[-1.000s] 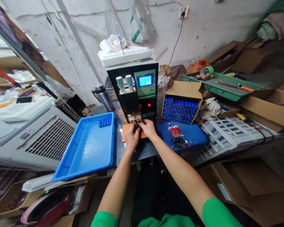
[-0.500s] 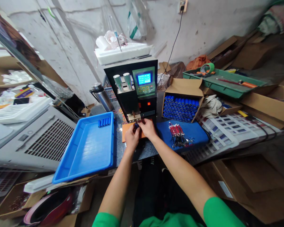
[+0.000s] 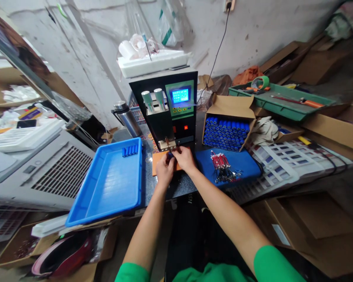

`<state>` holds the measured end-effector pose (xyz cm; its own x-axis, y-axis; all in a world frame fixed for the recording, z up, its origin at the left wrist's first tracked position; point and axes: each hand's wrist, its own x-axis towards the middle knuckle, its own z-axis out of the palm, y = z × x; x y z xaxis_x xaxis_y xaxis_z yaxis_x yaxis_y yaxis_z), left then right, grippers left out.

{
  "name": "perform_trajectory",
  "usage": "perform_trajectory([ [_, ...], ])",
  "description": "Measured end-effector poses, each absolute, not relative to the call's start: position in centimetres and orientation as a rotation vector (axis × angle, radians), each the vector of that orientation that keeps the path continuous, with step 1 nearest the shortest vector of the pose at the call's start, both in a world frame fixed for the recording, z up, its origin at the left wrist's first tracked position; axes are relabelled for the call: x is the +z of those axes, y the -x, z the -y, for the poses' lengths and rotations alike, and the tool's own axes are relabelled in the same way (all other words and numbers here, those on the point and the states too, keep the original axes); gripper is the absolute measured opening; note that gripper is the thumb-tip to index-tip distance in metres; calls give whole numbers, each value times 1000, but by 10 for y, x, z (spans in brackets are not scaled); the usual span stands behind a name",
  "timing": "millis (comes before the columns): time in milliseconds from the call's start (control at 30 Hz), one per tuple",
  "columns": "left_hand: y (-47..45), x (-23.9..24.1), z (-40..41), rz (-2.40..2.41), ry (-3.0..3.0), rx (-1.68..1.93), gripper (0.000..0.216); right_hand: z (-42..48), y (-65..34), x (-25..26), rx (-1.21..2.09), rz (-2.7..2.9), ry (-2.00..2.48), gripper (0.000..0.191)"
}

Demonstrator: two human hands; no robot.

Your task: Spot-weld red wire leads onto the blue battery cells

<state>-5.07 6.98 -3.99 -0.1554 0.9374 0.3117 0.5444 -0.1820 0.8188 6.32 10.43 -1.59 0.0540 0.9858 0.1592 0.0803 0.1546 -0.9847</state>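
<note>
My left hand (image 3: 165,170) is closed around a blue battery cell (image 3: 170,156), mostly hidden by the fingers, in front of the spot welder (image 3: 181,123). Beside it, my right hand (image 3: 184,159) pinches at the cell's far end, close under the welder's electrodes (image 3: 167,143); what lies between those fingertips is too small to make out. Both hands rest over an orange block (image 3: 158,159). To the right, a bundle of red and black wire leads (image 3: 222,164) lies on a blue pad (image 3: 248,166).
A blue tray (image 3: 111,196) at left holds several blue cells (image 3: 130,150) in its far corner. An open cardboard box (image 3: 233,105) full of cells stands right of the welder. A steel flask (image 3: 128,119) stands behind the tray; a green tray (image 3: 297,103) with tools is at far right.
Both hands stay almost in place under the electrodes. The welder's screen shows a slightly different pattern, and the whole view has shifted a little.
</note>
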Motion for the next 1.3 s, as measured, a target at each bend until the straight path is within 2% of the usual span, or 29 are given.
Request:
perform_trajectory([
  [333, 51, -40, -71, -1677, -1678, 1288, 33, -106, -64, -19, 1010, 1311, 1148, 21],
  [733, 51, -36, -70, -1642, -1696, 1297, 25, -102, -83, -32, 977, 1419, 1091, 18],
  [1133, 50, -24, -65, -1487, -1625, 1387, 36, -104, -91, -35, 1162, 1325, 1034, 34],
  [1300, 61, -24, -50, -1626, -1610, 1520, 32, -105, -92, -33, 1202, 1280, 998, 36],
])
